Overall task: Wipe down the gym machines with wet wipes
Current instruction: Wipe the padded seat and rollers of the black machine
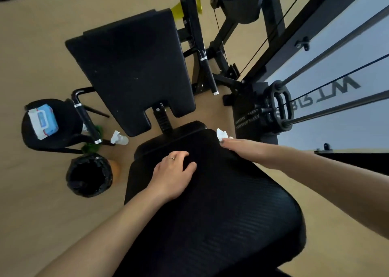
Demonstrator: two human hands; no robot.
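A black ribbed pad of the gym machine fills the lower middle, and the flat black seat pad lies beyond it. My left hand rests on the ribbed pad's upper part, fingers bent, holding nothing. My right hand is at the pad's upper right edge. It holds a crumpled white wet wipe against that edge, with the wipe sticking out past the fingertips.
A blue-and-white wipes pack lies on a round black pad at the left. Below it stands a bin lined with a black bag, with a small clear bottle on the floor nearby. Weight stack and cables stand at the right.
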